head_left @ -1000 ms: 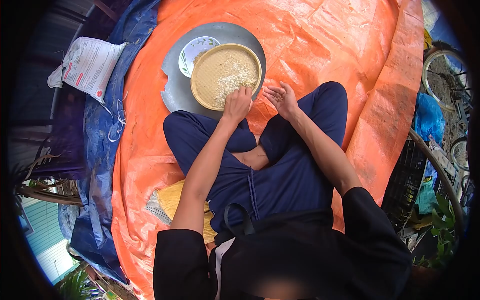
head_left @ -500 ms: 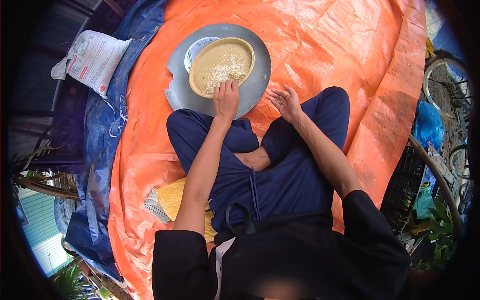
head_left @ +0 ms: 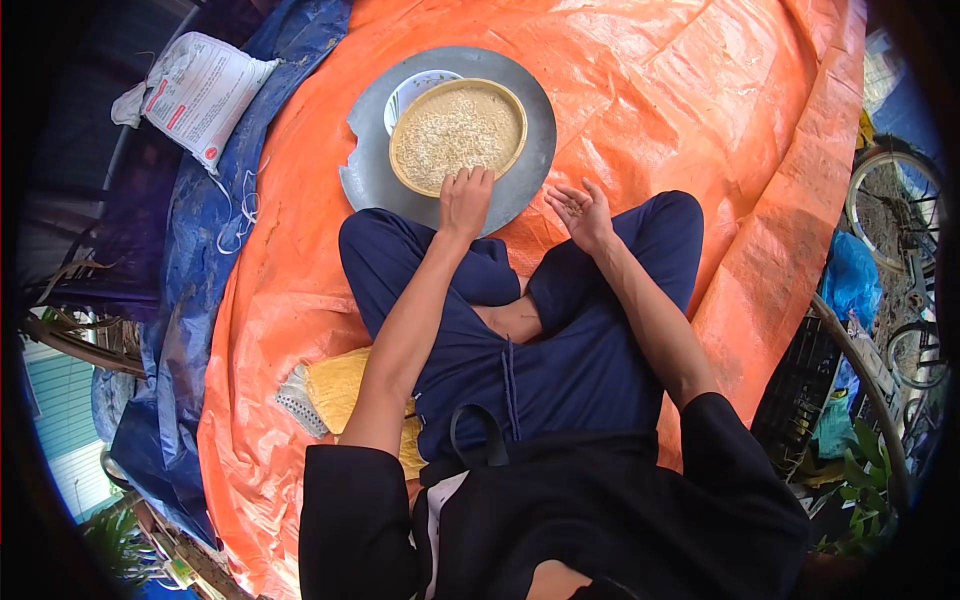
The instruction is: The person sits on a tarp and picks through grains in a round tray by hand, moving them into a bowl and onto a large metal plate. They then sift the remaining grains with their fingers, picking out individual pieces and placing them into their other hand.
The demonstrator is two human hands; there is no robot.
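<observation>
My left hand (head_left: 466, 203) is closed on the near rim of a shallow round woven basket (head_left: 517, 150), its fingers reaching over the edge. Pale grain (head_left: 455, 130) is spread over most of the basket's floor. Under the basket's far left side shows a white patterned bowl (head_left: 400, 95), largely covered. Both rest on a wide grey metal tray (head_left: 535, 110) with a broken left edge. To the right of the tray, my right hand (head_left: 583, 213) is held palm up with fingers apart; a few small brownish bits seem to lie in it.
An orange tarp (head_left: 640, 110) lies under the tray and my crossed legs (head_left: 560, 350). At the left, a white printed sack (head_left: 205, 98) sits by a blue tarp (head_left: 215, 190). A yellow cloth (head_left: 335, 385) is beside my hip. Bicycle wheels and a black crate (head_left: 800, 385) stand right.
Grain that was bunched toward the basket's near right side is now spread across its floor. My left hand stays at the near rim; my right hand remains palm up. The view has shifted slightly.
</observation>
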